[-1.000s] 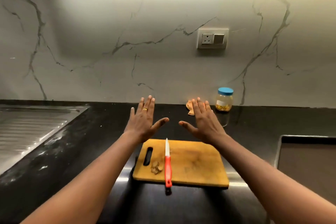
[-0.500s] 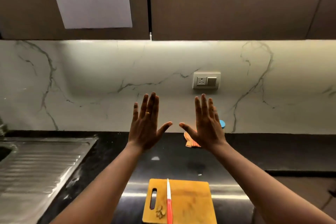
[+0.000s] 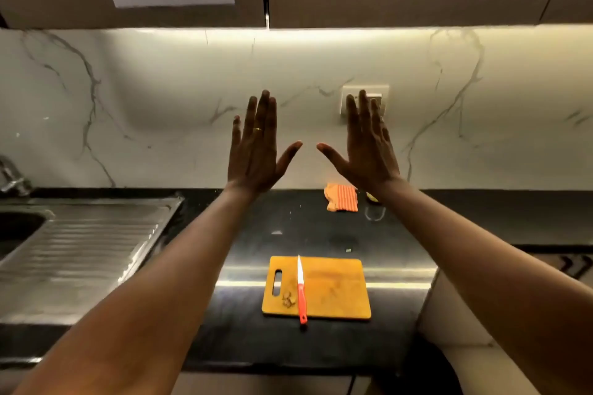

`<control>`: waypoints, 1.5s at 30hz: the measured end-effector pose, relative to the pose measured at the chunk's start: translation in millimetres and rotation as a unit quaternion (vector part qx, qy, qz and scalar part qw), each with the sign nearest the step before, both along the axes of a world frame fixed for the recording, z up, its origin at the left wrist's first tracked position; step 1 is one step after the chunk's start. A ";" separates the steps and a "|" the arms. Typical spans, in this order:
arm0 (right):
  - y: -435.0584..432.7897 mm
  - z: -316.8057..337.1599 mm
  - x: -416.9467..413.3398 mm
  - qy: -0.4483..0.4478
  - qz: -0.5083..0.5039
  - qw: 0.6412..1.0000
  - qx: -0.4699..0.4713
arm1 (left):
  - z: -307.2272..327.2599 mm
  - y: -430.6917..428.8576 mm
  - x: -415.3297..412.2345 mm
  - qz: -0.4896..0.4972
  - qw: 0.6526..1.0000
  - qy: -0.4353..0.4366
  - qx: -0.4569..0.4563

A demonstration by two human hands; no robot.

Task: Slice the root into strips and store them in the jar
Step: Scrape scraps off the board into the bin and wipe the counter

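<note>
Plainly both left hand (image 3: 253,151) and right hand (image 3: 365,151) are raised flat, fingers (image 3: 264,112) straight, holding nothing. Well below the fingertips, root pieces (image 3: 288,300) lie on the cutting board (image 3: 337,292), just beside the knife (image 3: 301,295). The jar (image 3: 372,198) is mostly hidden behind the right wrist.

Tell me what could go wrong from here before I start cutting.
The knife overhangs the cutting board at its near edge; a careless reach might knock it. The root pieces beside its handle are small, leaving little to hold clear of the blade. The jar sits far back by the wall, mostly hidden; strips may drop on the way.
</note>
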State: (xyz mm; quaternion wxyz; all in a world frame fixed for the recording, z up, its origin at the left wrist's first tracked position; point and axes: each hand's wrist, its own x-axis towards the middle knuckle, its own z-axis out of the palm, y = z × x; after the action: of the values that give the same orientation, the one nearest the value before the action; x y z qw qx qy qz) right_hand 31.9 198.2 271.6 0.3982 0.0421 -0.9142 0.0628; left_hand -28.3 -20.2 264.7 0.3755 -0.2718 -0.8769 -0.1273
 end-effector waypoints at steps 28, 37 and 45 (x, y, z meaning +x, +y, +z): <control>-77.0 -282.7 58.8 -0.464 0.046 0.883 -0.059 | -265.1 -17.1 62.3 0.202 0.810 -0.550 0.031; -59.5 -279.7 61.0 -0.452 -0.021 0.869 -0.199 | -261.4 0.2 62.3 0.202 0.778 -0.585 0.103; 1.5 -271.9 78.2 -0.434 -0.070 0.845 -0.305 | -254.6 31.5 62.6 0.115 0.591 -0.732 0.319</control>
State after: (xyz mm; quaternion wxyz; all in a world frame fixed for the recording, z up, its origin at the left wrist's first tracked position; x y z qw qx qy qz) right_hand 110.2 199.7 -0.2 -0.0428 -0.1769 -0.9289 0.3226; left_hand 34.3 11.3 10.0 -0.3184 0.1531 -0.7835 -0.5112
